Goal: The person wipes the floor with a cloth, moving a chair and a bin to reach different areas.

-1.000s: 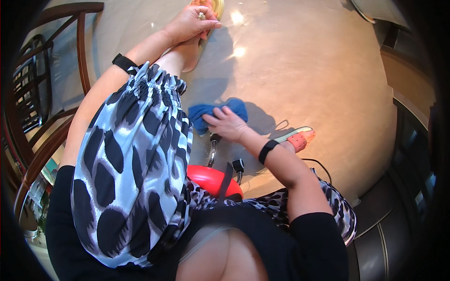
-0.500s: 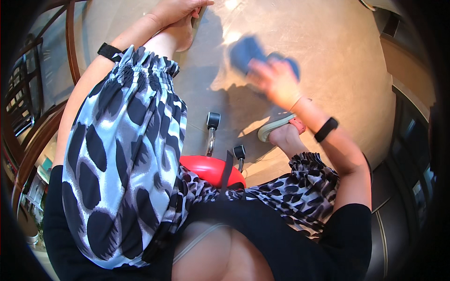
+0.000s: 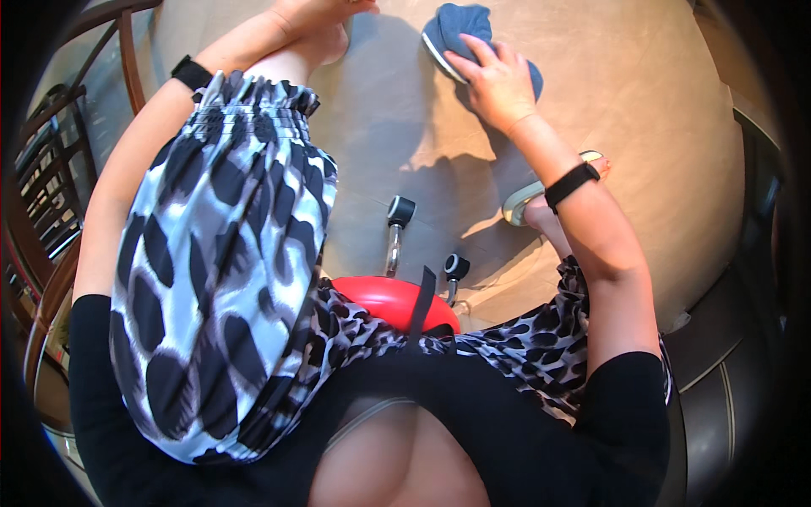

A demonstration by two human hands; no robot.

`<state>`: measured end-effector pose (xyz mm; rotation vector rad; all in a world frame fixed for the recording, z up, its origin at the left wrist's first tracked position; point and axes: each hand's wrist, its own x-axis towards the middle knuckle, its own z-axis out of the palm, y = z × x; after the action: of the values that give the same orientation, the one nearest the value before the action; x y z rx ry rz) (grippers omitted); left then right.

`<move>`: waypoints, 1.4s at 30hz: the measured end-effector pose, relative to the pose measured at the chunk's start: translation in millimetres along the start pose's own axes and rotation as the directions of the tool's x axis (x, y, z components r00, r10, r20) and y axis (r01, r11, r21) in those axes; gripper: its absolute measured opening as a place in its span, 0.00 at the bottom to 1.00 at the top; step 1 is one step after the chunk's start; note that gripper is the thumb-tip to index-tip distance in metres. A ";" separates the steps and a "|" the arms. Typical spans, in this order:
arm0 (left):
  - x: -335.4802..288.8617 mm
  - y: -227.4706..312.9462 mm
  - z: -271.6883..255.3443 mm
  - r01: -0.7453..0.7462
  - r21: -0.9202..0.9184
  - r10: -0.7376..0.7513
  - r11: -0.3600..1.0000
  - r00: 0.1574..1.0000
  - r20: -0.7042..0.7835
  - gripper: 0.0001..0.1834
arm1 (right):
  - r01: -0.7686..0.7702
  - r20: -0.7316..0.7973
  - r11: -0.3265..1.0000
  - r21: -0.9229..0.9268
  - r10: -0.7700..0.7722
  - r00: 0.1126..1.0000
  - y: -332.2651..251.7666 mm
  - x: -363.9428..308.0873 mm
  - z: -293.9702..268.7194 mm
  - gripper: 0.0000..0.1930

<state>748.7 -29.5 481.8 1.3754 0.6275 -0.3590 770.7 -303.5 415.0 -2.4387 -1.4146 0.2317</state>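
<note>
My right hand [image 3: 500,84] holds a bunched blue cloth [image 3: 460,25] with a pale edge, at the far side right of centre. Its fingers lie bent over the cloth, and part of the fabric is hidden beneath them. At the top left edge, my left hand [image 3: 312,12] rests across my left foot [image 3: 325,46]; most of its fingers are cut off by the frame or hidden, so their grip does not show. A dark band circles each wrist.
I sit on a red seat [image 3: 384,297] with castered metal legs, one caster [image 3: 401,209] showing ahead. A pale sandal [image 3: 522,201] is on my right foot. Brown wooden furniture [image 3: 51,160] stands at left, a dark padded seat [image 3: 718,380] at right. Smooth tan floor [image 3: 642,110] spreads ahead.
My right hand has moved farther away with the blue cloth, and its blur is gone. The left hand has shifted slightly upward in view. My right foot appears farther right.
</note>
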 end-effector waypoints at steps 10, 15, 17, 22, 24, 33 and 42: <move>-26.2 36.4 9.2 -0.167 0.330 0.114 0.929 0.978 0.174 0.06 | 0.709 0.226 0.655 0.260 -0.755 0.615 -221.8 -78.9 76.6 0.08; -24.5 20.2 -9.3 -0.426 0.666 0.327 0.613 0.904 0.276 0.05 | 0.379 0.199 0.898 0.224 -0.423 0.884 -149.8 -33.6 61.8 0.12; -19.7 9.5 -22.4 -0.536 0.783 0.445 0.316 0.812 0.377 0.05 | 0.236 0.198 0.958 0.166 -0.266 0.943 -103.4 2.1 38.7 0.16; -4.6 -12.8 -31.8 -0.574 0.816 0.512 0.071 0.723 0.464 0.06 | -0.082 -0.001 0.982 -0.172 0.083 0.997 15.3 53.1 12.0 0.22; -5.3 -12.1 -23.3 -0.519 0.842 0.450 0.148 0.793 0.410 0.07 | -0.066 -0.034 0.987 -0.147 0.062 0.998 42.1 51.2 0.5 0.24; 7.8 -21.0 -7.1 -0.538 0.824 0.363 0.174 0.813 0.454 0.09 | 0.645 0.135 0.743 0.177 -0.668 0.732 -43.2 -127.4 28.6 0.10; 8.2 -9.2 4.5 -0.411 0.907 0.133 0.092 0.908 0.398 0.10 | 0.065 -0.006 0.988 0.140 -0.065 0.998 21.0 -26.2 18.4 0.21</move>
<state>750.8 -34.6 469.9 2.6872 -0.2540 -0.6668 769.4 -332.5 390.0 -2.2763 -1.4245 0.3038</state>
